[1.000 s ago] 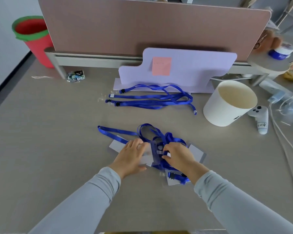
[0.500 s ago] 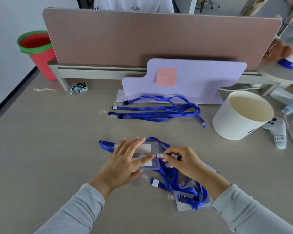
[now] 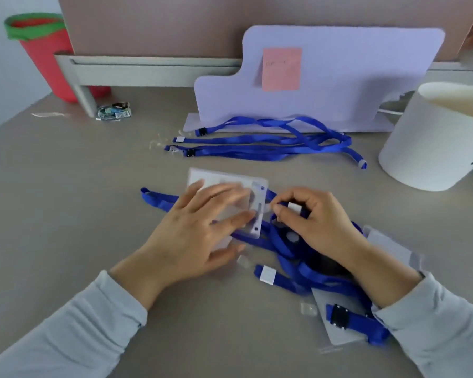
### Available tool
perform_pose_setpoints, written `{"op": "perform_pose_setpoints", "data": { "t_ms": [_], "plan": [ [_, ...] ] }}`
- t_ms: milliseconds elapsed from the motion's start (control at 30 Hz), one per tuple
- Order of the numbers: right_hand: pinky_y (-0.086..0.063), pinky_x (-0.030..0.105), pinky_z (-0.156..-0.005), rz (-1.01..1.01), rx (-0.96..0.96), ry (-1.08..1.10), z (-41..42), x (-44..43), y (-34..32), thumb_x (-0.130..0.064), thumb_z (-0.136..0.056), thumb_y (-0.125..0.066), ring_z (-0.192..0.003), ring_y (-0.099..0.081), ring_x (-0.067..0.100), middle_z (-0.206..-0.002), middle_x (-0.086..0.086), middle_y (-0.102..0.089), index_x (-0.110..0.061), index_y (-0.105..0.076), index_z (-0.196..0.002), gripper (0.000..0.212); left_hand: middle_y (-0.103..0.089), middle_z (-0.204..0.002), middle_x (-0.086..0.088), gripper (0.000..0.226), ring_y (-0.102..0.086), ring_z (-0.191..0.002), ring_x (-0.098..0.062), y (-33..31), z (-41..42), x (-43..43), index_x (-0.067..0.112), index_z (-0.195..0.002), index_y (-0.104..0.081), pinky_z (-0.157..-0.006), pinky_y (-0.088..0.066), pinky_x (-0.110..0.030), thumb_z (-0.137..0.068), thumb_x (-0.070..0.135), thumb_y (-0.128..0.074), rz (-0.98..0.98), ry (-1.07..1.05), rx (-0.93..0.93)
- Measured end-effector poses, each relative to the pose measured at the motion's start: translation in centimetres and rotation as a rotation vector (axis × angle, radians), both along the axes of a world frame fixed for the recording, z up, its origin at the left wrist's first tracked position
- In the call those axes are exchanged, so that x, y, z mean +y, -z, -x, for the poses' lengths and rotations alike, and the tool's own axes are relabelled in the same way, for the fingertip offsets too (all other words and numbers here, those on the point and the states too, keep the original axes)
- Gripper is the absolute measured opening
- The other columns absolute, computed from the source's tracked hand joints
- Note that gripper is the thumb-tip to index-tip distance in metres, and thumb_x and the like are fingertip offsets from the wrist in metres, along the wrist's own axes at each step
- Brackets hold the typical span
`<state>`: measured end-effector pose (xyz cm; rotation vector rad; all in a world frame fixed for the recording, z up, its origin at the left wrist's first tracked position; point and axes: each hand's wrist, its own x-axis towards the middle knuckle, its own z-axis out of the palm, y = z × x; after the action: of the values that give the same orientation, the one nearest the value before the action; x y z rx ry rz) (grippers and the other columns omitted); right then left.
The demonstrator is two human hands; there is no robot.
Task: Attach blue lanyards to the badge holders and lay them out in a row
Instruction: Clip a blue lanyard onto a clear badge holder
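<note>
A clear badge holder (image 3: 257,186) lies flat on the desk in the middle. My left hand (image 3: 197,230) presses on it with straight, spread fingers. My right hand (image 3: 311,219) pinches the white-tipped clip end of a blue lanyard (image 3: 294,207) right at the holder's right edge, by its slot. That lanyard's strap tangles below my right hand (image 3: 298,271). Two more badge holders (image 3: 333,331) lie at the lower right, partly under my right arm, one with a black buckle across it. A bundle of loose blue lanyards (image 3: 257,145) lies further back.
A lilac board (image 3: 339,77) with a pink sticky note stands behind the lanyards. A white round tub (image 3: 432,148) is at the right. A red bin with a green rim (image 3: 38,50) stands at the far left, a small wrapper (image 3: 114,111) near the partition foot.
The view has come much closer to the desk. My left hand stays flat on the holder while my right hand has brought the lanyard clip up against the holder's right edge.
</note>
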<state>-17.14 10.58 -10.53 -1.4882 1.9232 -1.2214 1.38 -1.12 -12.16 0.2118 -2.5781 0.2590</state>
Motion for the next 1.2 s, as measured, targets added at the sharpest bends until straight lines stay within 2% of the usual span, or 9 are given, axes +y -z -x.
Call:
{"op": "perform_pose_setpoints", "data": {
  "t_ms": [133,233,333,400,500,633,867,1000,1200],
  "plan": [
    [-0.045,0.009,-0.055,0.044,0.035,-0.054,-0.8,0.2,-0.1,-0.015,-0.087,-0.061,-0.052,-0.057,0.0,-0.059,-0.021,-0.063,-0.035,-0.062,-0.075,0.023,-0.066,-0.088,-0.001,0.023,-0.061,-0.071,-0.018,-0.4,1.0,1.1,0.016,-0.087,-0.071,-0.073,-0.037,-0.022,-0.082,0.029,-0.053,-0.127,-0.088,0.144],
    [-0.043,0.01,-0.055,0.068,0.08,-0.044,-1.5,0.3,0.0,-0.016,-0.086,-0.062,-0.052,-0.054,0.001,-0.065,-0.01,-0.065,-0.038,-0.061,-0.074,0.026,-0.065,-0.073,0.004,0.023,-0.059,-0.055,-0.014,-0.6,1.7,1.9,0.017,-0.077,-0.071,-0.064,-0.033,-0.016,-0.078,0.032,-0.054,-0.259,-0.161,0.212],
    [-0.046,0.017,-0.058,0.108,0.119,-0.044,-1.5,0.1,-0.1,-0.018,-0.086,-0.062,-0.059,-0.058,0.009,-0.071,-0.005,-0.067,-0.041,-0.061,-0.074,0.026,-0.065,-0.073,0.006,0.017,-0.059,-0.059,-0.01,-0.8,1.8,2.4,0.019,-0.078,-0.072,-0.059,-0.043,-0.017,-0.077,0.031,-0.06,-0.406,-0.21,0.235],
    [-0.043,0.009,-0.06,0.119,0.144,-0.084,-1.5,-0.2,0.0,-0.015,-0.085,-0.063,-0.064,-0.059,-0.001,-0.071,-0.015,-0.065,-0.033,-0.065,-0.078,0.019,-0.065,-0.076,0.008,0.013,-0.058,-0.064,-0.003,-0.7,1.7,2.4,0.019,-0.079,-0.072,-0.058,-0.049,-0.021,-0.076,0.027,-0.063,-0.485,-0.222,0.262],
    [-0.041,0.003,-0.068,0.155,0.197,-0.144,-1.3,-0.7,0.7,-0.011,-0.084,-0.065,-0.072,-0.058,-0.007,-0.075,-0.02,-0.063,-0.019,-0.071,-0.083,0.01,-0.064,-0.079,0.014,0.013,-0.058,-0.075,-0.002,-0.1,1.4,2.1,0.02,-0.081,-0.074,-0.064,-0.047,-0.02,-0.075,0.026,-0.064,-0.542,-0.236,0.302],
    [-0.048,0.014,-0.081,0.206,0.218,-0.184,-1.0,-0.5,1.8,-0.018,-0.082,-0.061,-0.088,-0.062,-0.001,-0.085,-0.017,-0.068,-0.019,-0.071,-0.087,0.012,-0.056,-0.084,0.027,0.022,-0.058,-0.077,0.003,0.0,1.0,2.9,0.026,-0.082,-0.073,-0.068,-0.044,-0.009,-0.077,0.036,-0.055,-0.603,-0.231,0.305],
    [-0.049,0.019,-0.085,0.25,0.288,-0.145,-1.5,0.1,1.7,-0.009,-0.082,-0.066,-0.091,-0.061,0.001,-0.089,-0.016,-0.067,-0.017,-0.073,-0.09,0.013,-0.069,-0.088,0.008,0.018,-0.061,-0.078,-0.004,-0.4,1.2,4.6,0.021,-0.097,-0.073,-0.07,-0.048,-0.017,-0.08,0.021,-0.069,-0.681,-0.283,0.244],
    [-0.049,0.019,-0.088,0.249,0.317,-0.147,-1.7,0.1,1.6,-0.007,-0.082,-0.066,-0.093,-0.061,0.0,-0.092,-0.017,-0.066,-0.016,-0.074,-0.092,0.016,-0.069,-0.087,0.006,0.02,-0.059,-0.08,0.0,-0.5,1.1,4.6,0.019,-0.098,-0.072,-0.072,-0.043,-0.008,-0.078,0.021,-0.07,-0.718,-0.27,0.25],
    [-0.049,0.016,-0.087,0.239,0.283,-0.153,-1.5,-0.1,2.3,-0.008,-0.082,-0.066,-0.094,-0.061,0.0,-0.092,-0.012,-0.071,-0.019,-0.074,-0.092,0.017,-0.064,-0.076,0.016,0.016,-0.06,-0.081,-0.002,0.3,1.1,4.1,0.024,-0.092,-0.074,-0.071,-0.045,-0.014,-0.078,0.031,-0.068,-0.721,-0.269,0.28]
  ]
}}
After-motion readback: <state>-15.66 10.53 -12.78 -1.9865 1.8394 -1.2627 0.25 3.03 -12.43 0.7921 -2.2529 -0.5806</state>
